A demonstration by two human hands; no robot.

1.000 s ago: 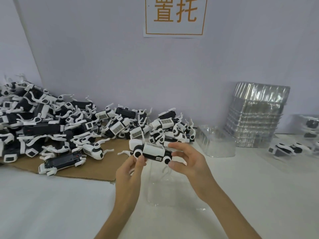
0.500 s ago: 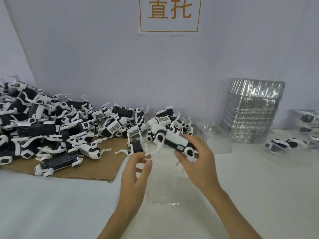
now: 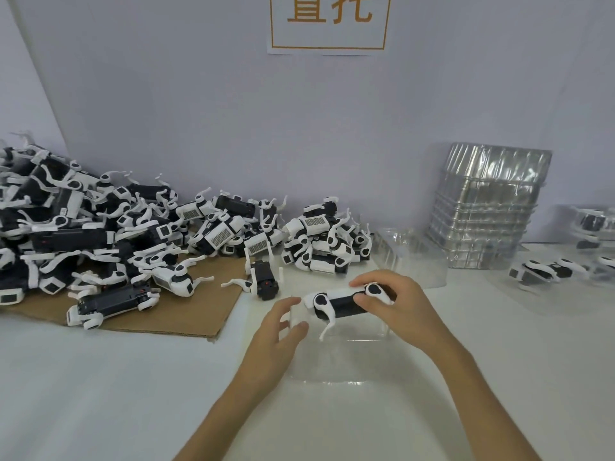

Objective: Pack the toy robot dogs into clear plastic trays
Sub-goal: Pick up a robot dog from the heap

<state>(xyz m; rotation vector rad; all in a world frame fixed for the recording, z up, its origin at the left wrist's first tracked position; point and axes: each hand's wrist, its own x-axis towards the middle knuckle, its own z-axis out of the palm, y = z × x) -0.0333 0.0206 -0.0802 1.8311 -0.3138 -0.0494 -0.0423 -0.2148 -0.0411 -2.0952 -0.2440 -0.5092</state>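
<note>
My right hand (image 3: 399, 309) grips the toy robot dog (image 3: 336, 302) above the clear tray (image 3: 332, 372), left hand (image 3: 276, 337) open at the tray's left edge; next, I judge, lower it in level.

The dog (image 3: 346, 302) nearest you is white with a black belly and round black patches. Your pile (image 3: 133, 234) is black and white too, some with striped labels. The cardboard (image 3: 186, 314) is brown, the bench (image 3: 100, 394) white, the wall (image 3: 233, 111) pale lilac, and the sign (image 3: 327, 49) white with orange characters and border.

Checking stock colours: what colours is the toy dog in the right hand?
The toy dog is white with black panels; head view.
</note>
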